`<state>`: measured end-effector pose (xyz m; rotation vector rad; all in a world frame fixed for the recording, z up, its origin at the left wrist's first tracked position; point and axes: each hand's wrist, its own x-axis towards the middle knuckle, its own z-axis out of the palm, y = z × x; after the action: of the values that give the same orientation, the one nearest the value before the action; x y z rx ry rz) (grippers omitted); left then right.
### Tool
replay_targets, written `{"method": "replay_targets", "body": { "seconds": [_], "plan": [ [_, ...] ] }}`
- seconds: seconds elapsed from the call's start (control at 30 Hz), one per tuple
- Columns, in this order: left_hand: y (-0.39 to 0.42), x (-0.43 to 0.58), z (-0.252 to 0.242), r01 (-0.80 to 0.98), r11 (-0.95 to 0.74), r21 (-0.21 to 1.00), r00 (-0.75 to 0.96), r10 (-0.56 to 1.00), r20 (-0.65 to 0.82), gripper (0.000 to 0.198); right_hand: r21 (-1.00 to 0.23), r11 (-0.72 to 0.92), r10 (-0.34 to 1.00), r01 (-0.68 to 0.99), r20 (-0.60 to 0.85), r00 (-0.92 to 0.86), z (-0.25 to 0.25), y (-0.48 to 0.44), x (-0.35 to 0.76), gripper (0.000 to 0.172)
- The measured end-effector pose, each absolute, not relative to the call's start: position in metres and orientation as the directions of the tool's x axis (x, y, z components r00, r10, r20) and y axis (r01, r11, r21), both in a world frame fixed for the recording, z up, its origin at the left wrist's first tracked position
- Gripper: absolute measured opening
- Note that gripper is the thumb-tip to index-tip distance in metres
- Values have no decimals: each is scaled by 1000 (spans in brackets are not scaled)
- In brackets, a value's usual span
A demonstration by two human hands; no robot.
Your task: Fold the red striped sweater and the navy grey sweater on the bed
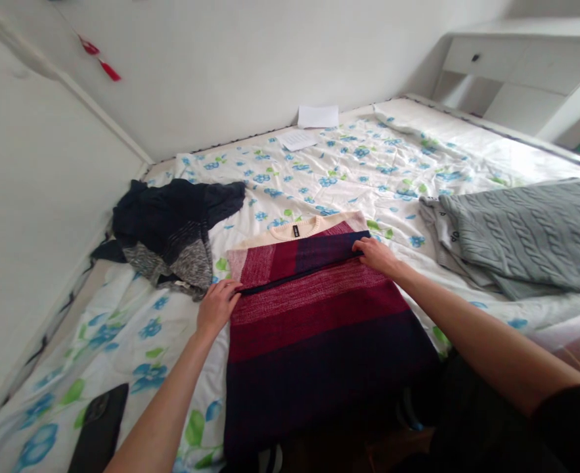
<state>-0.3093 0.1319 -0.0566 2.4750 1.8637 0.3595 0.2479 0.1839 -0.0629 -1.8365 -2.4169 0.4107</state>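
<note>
A striped sweater (309, 328) in cream, maroon and navy lies spread on the bed, its neckline with a dark label away from me. Its sleeves are folded across the upper body, forming a dark slanting edge. At the left end of that edge, my left hand (217, 307) has its fingers closed on the knit. My right hand (376, 255) pinches the navy part at the right end. The sweater's lower, navy part reaches to the near side of the bed, where it falls into shadow.
A crumpled dark and grey garment (171, 223) lies to the left. Folded grey cable-knit clothing (531, 230) is at the right. A black phone (100, 427) rests near front left on the floral sheet (152, 328). Papers (318, 117) lie by the wall; a white desk (526, 66) stands back right.
</note>
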Motion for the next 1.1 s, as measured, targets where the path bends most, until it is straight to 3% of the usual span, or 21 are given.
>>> {"method": "replay_targets", "body": {
  "seconds": [0.23,0.4,0.53,0.63,0.8,1.0,1.1],
  "plan": [
    [145,-311,-53,976,-208,70,191,962,194,24,-265,195,972,944,-73,-221,-49,181,242,35],
    [149,-305,-55,916,-347,203,330,937,112,34,-238,198,963,951,-134,-234,-55,182,248,33],
    [148,-293,-53,914,-322,246,304,946,111,31,-246,217,959,945,-124,-253,-60,182,252,32],
    [145,-287,-50,932,-292,216,275,956,106,20,-271,197,970,942,-84,-226,-59,181,250,30],
    [144,-286,-42,962,-245,118,225,962,157,20,-323,150,989,934,42,-144,-55,181,249,29],
    [142,-282,-47,968,-233,93,221,967,124,17,-287,204,958,936,-136,-251,-66,190,261,23],
    [141,-278,-46,958,-267,101,253,958,138,31,-326,220,949,919,-145,-279,-69,195,268,19]
  ]
}}
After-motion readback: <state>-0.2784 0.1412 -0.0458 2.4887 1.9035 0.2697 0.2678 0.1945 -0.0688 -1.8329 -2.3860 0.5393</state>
